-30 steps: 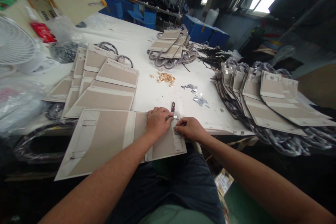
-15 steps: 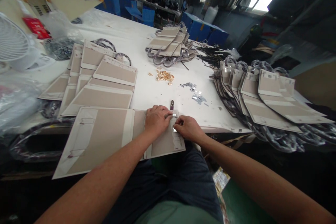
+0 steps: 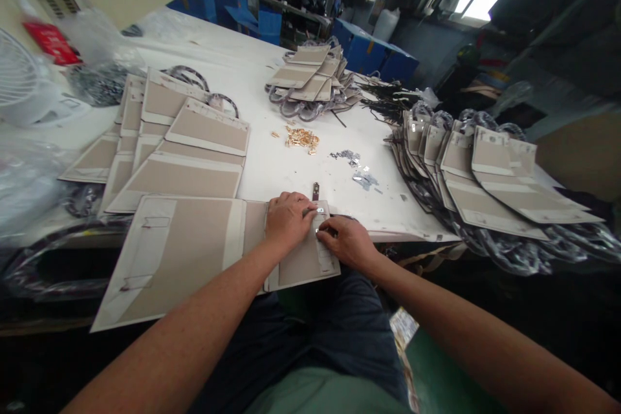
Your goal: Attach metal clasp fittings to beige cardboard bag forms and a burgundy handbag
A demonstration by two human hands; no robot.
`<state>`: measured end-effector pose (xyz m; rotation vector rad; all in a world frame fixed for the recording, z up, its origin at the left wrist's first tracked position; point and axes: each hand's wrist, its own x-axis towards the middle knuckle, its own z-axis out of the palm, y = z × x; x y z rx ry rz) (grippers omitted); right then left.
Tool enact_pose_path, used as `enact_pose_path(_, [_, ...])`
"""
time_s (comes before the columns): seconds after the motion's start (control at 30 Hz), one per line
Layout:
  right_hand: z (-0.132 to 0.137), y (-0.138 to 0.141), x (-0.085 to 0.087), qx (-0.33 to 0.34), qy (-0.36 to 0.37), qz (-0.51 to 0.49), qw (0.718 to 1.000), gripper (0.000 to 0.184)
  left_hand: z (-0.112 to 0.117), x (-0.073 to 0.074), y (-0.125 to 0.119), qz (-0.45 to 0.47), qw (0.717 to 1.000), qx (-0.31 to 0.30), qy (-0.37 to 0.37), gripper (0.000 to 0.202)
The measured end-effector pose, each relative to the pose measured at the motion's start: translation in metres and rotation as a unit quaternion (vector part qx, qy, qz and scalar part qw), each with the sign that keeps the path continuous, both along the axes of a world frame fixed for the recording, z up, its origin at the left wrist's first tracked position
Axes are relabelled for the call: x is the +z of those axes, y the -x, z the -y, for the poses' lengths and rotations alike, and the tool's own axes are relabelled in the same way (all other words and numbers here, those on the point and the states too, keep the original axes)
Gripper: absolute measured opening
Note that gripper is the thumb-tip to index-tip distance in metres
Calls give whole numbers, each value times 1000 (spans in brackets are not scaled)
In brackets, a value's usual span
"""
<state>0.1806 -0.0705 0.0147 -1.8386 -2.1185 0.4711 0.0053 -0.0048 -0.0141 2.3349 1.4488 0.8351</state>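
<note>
A long beige bag panel [image 3: 189,252] lies flat across the near table edge, over my lap. My left hand [image 3: 287,220] rests on its right end, fingers curled and pinching a small silver metal piece [image 3: 317,211] at the panel's top edge. My right hand [image 3: 345,240] sits just right of it, fingers closed in a pinch on the panel's strip beside that piece. A small dark tool [image 3: 315,191] lies on the table just beyond my left fingers.
Stacks of beige panels lie at left [image 3: 179,142], far centre [image 3: 305,77] and right [image 3: 485,174]. Gold fittings [image 3: 301,138] and silver fittings [image 3: 361,174] lie loose mid-table. A white fan [image 3: 24,84] and plastic bags stand at left. People sit far back.
Both hands stay on the panel's right end; my right hand has slid slightly down and closer to the left. The view has shifted a little.
</note>
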Motion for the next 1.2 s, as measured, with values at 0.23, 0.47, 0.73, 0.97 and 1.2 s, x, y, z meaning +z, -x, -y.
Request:
enact_pose_path(0.23, [-4, -11, -4, -18, 73, -122, 990, 20, -1, -1, 0, 0, 1000, -4, 3, 12])
enact_pose_path(0.47, [-14, -22, 27, -41, 107, -205, 972, 31, -1, 0, 0, 0, 1000, -2, -3, 9])
enact_pose_path(0.73, [-56, -9, 65, -158, -178, -495, 836, 41, -2, 3, -1, -1, 1000, 0, 6, 8])
enact_pose_path(0.97, [-93, 4, 31, -179, -220, -617, 734, 41, -5, 3, -2, -12, 1000, -3, 14, 10])
enact_pose_path(1.2, [-90, 4, 19, -147, -242, -667, 689, 42, -7, 3, -3, -8, 1000, -3, 11, 11])
